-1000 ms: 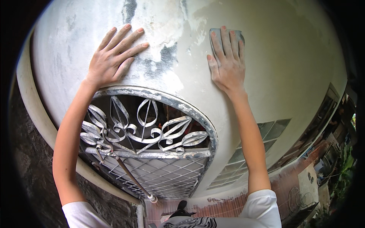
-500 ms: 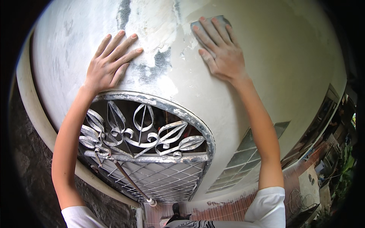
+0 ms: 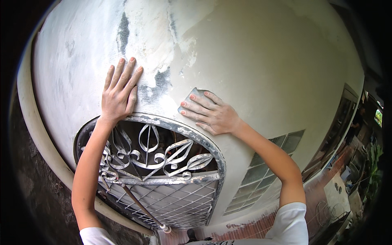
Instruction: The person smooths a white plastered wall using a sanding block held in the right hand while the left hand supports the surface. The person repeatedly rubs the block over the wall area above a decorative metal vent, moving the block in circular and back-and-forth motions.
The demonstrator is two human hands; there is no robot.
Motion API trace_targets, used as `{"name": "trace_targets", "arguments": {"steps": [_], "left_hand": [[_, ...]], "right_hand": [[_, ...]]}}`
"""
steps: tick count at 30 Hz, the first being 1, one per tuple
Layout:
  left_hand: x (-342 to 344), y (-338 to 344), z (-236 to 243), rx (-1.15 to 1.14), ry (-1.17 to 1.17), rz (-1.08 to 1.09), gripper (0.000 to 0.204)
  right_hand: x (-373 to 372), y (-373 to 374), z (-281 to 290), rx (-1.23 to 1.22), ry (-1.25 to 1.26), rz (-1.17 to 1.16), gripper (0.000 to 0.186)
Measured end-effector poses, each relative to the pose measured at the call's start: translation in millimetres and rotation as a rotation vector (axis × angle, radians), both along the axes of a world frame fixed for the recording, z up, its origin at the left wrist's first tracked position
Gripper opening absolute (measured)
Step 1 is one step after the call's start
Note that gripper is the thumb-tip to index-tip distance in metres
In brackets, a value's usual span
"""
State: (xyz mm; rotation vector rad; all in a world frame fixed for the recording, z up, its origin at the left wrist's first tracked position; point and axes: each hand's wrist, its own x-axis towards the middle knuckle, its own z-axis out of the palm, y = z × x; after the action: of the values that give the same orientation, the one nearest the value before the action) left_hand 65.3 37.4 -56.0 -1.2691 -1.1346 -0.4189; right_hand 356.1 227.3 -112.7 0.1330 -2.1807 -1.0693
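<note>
Pressed flat under the fingers of my right hand (image 3: 214, 113) is a grey sheet of sandpaper (image 3: 199, 91), lying against the wall just above the arch's right shoulder. Its far edge shows beyond my fingertips; the rest is covered by the hand. My left hand (image 3: 118, 98) rests on the wall above the arch's top left, fingers stretched out, holding nothing. Both hands look dusty. The wall (image 3: 241, 53) is pale, with white patched areas and a bare grey patch (image 3: 157, 87) between my hands.
Below my hands is an arched metal grille (image 3: 159, 155) with peeling white scrollwork and a lattice. A brown pole (image 3: 141, 204) leans in front of it. Glass blocks (image 3: 261, 171) sit in the wall at right, above reddish floor tiles (image 3: 249, 228). A pale pipe (image 3: 38, 126) curves at left.
My right hand has slid the sandpaper down and to the left, toward the arch. My left hand stays flat on the wall. The whole view has shifted slightly.
</note>
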Motion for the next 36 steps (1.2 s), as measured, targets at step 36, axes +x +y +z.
{"name": "trace_targets", "arguments": {"steps": [36], "left_hand": [[16, 5, -23, -0.085, -0.033, -0.027, 0.06]], "right_hand": [[82, 84, 178, 0.115, 0.605, -0.111, 0.057]]}}
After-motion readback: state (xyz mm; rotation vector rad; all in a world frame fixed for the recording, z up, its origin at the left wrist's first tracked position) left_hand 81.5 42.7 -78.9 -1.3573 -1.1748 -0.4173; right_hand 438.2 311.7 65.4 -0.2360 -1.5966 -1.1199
